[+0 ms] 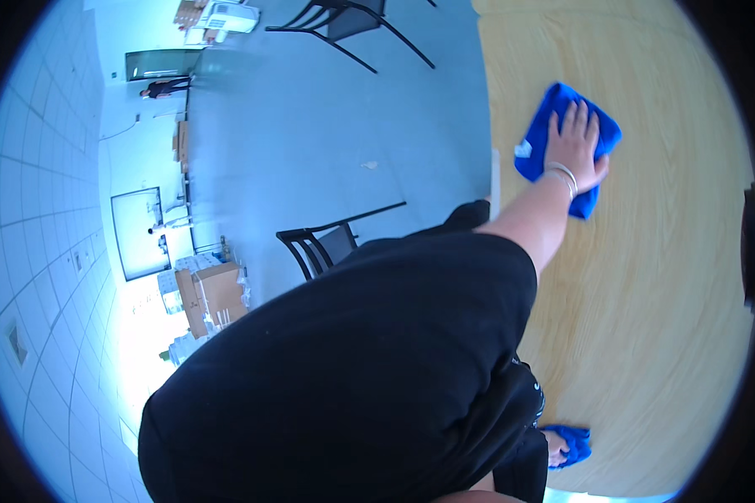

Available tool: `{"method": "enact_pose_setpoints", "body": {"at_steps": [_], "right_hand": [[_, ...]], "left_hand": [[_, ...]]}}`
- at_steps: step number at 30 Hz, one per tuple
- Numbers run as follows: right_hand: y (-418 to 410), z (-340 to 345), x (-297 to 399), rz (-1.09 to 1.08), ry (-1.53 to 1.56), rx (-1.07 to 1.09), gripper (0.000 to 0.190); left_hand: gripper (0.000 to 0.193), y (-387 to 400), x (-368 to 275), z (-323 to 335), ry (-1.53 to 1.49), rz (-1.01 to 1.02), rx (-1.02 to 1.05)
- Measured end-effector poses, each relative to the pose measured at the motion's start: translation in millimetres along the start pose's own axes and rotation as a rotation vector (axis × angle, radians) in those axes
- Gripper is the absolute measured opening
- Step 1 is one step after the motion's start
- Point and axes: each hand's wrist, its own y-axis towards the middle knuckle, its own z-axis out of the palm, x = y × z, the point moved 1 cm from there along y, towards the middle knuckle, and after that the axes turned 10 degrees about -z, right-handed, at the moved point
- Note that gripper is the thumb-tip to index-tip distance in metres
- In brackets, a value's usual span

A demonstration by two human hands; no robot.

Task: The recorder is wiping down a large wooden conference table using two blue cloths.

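My left hand (574,143), with pale bands round its wrist, lies palm down on a folded blue cloth (541,135). Its fingers are slightly spread and the cloth is pressed against the light wood-grain table (660,251). A small white tag shows at the cloth's edge. Near the lower end of the table, what appears to be my right hand (557,447) is closed over a second, bunched blue cloth (577,445); that hand is small in view and partly hidden by black clothing. My black sleeve and shirt fill the middle of the view.
Two black-framed chairs (358,17) (333,245) stand on the floor beside the table. A dark object (749,248) sits at the table's far edge. Cardboard boxes (217,292) are stacked by the wall. One person (167,87) stands by a doorway, another (171,225) near a bright opening.
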Motion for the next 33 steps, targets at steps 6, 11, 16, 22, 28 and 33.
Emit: {"method": "enact_pose_setpoints", "body": {"at_steps": [6,11,16,22,28,33], "right_hand": [[46,78,47,-0.298,0.011,0.043,0.050],[-6,71,156,-0.541,0.024,0.043,0.050],[-74,-22,268,-0.744,-0.039,-0.008,0.051],[-149,-73,472,-1.014,0.179,-0.077,0.055],[-170,-63,555,-1.125,0.303,-0.059,0.054],[-151,-88,490,-1.156,0.404,0.049,0.053]], "left_hand": [[0.074,-6,-8,8,-0.102,-0.020,0.110],[0.073,-10,-10,1,-0.112,-0.018,0.137],[0.073,-8,-8,-2,-0.106,-0.034,0.202],[0.073,-2,-11,-11,-0.069,-0.031,0.225],[0.077,-3,-9,-4,-0.038,-0.032,0.235],[0.077,-9,-17,3,0.061,-0.032,0.244]]}}
